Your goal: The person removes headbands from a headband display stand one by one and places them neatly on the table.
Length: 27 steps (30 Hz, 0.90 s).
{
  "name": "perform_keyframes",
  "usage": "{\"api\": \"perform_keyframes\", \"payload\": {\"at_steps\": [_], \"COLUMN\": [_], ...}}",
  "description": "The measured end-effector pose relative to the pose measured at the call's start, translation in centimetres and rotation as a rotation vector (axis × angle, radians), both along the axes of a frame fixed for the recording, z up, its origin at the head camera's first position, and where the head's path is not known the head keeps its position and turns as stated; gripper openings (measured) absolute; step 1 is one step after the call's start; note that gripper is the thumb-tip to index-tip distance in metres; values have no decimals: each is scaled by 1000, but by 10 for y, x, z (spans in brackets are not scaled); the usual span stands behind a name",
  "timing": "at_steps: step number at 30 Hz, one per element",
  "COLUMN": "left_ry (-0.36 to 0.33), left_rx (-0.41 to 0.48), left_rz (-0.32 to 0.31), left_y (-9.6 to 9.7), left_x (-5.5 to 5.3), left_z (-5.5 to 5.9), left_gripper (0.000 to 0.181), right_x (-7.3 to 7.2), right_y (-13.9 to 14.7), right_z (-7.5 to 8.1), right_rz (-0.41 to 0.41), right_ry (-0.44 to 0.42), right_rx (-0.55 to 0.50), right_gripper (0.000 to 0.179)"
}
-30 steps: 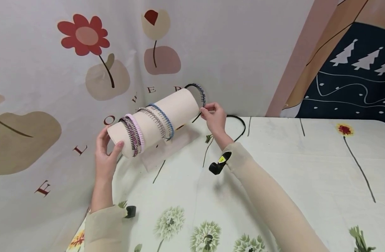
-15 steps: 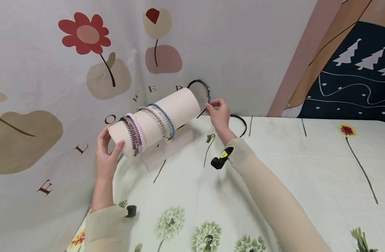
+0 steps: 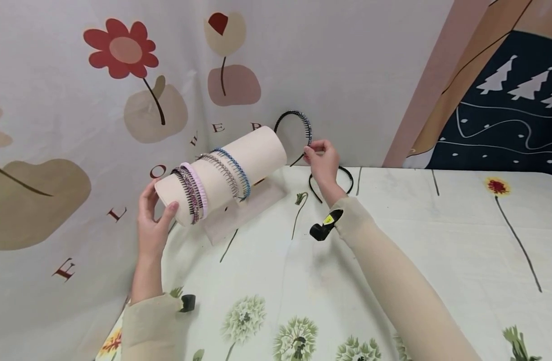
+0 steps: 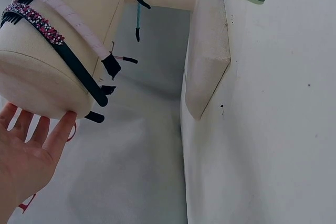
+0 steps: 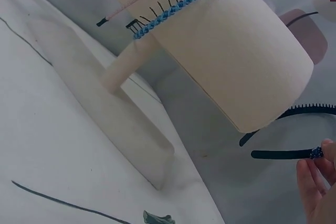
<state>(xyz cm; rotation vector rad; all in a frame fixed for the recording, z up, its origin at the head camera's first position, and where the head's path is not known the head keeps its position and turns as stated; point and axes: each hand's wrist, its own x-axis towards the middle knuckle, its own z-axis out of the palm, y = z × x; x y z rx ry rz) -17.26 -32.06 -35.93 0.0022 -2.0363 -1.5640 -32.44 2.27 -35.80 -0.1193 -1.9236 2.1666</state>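
A cream headband stand (image 3: 263,150), a padded roll on a post and flat base (image 3: 262,203), stands at the back of the table. On the roll sit a lilac headband (image 3: 198,186), a black one with pink beads (image 4: 50,31), a silvery-pink toothed one (image 3: 225,174) and a blue beaded one (image 3: 240,170). With spread, fairly straight fingers, my left hand (image 3: 153,233) touches the roll's left end. Just off its right end, my right hand (image 3: 323,163) pinches a black headband with bluish beads (image 3: 309,129) near one tip. That headband is apart from the roll in the head view.
Another black headband (image 3: 351,180) lies on the table behind my right wrist. A flower-printed cloth (image 3: 416,235) covers the table. Close behind the stand hangs a printed curtain (image 3: 339,75), with a dark tree-patterned cloth (image 3: 506,120) at right.
My right hand has moved right with the black beaded headband, widening the gap from the roll's end. More of the headband on the table shows. My left hand stays put.
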Motion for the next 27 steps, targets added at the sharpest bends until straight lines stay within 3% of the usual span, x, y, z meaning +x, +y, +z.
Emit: {"api": "perform_keyframes", "payload": {"at_steps": [27], "left_ry": [-8], "left_rx": [4], "left_rz": [8], "left_y": [1], "left_x": [0], "left_z": [0], "left_gripper": [64], "right_x": [16], "right_y": [47], "right_z": [-19], "right_rz": [9], "right_ry": [-70], "right_rx": [-36], "right_gripper": [14]}}
